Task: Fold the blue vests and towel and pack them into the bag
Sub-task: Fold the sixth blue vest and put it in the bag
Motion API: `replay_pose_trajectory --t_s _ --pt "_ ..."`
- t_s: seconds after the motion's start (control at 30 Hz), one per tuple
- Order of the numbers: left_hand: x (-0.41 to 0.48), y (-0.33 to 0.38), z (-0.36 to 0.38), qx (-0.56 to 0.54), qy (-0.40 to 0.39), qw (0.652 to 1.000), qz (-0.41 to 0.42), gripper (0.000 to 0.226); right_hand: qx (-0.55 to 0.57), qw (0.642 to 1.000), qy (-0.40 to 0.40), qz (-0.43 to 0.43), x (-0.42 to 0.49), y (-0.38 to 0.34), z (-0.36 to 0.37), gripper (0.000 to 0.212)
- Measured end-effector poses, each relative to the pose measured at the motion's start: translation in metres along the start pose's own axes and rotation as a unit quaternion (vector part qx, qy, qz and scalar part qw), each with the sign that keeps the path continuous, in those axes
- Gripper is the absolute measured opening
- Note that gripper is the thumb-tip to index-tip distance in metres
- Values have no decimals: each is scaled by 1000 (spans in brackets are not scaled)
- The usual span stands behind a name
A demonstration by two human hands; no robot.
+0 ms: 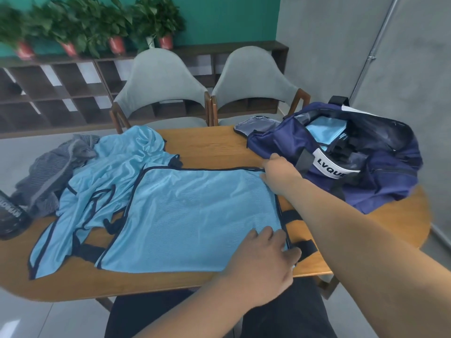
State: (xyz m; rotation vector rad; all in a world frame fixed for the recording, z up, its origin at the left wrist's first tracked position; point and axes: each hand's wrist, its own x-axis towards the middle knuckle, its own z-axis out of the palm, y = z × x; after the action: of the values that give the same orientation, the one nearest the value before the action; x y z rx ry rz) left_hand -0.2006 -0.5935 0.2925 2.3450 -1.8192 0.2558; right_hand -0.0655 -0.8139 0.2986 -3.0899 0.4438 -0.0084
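Pinching the spread blue vest (195,211) at its corner nearest the bag (380,172), the right hand (278,173) sits closer, while the left hand (264,261) presses flat fingers on the corner farther from it.

Soft even indoor light, blurred plants (73,32), wide-angle bending at edges.

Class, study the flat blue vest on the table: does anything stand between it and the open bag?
Nothing visible blocks it. The vest lies beside the bag, whose top gapes open; only the bag's black straps lie between. One folded blue piece already sits inside.
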Motion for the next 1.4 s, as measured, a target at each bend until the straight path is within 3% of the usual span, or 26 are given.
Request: replay_pose_trajectory --t_s 0.17,0.27,0.4,0.53,0.67,0.8,1.0,1.13,1.4 --pt "0 19 -14 67 -69 995 1 29 38 999 -3 -11 -2 7 -16 24" --pt "-5 20 -10 99 -70 992 23 42 54 998 3 -21 -9 16 -27 22" --pt "-9 21 5 122 -50 990 41 41 75 997 8 -28 -22 24 -39 27" --pt "-10 18 20 46 60 997 18 25 89 995 15 -37 -34 31 -48 32" --pt "-12 15 6 -141 141 978 -53 16 125 991 46 -24 -45 39 -68 35" --pt "-10 16 -31 -276 225 925 -133 15 237 968 51 58 -50 46 -93 26" --pt "-20 15 -69 -431 332 784 -298 9 433 886 62 152 -44 28 -120 15" --pt "-36 4 -83 -476 388 699 -366 9 505 844 68 165 -25 -2 -120 18" --pt "-75 -20 -90 -492 470 583 -445 8 548 825 45 131 11 -91 -110 16"
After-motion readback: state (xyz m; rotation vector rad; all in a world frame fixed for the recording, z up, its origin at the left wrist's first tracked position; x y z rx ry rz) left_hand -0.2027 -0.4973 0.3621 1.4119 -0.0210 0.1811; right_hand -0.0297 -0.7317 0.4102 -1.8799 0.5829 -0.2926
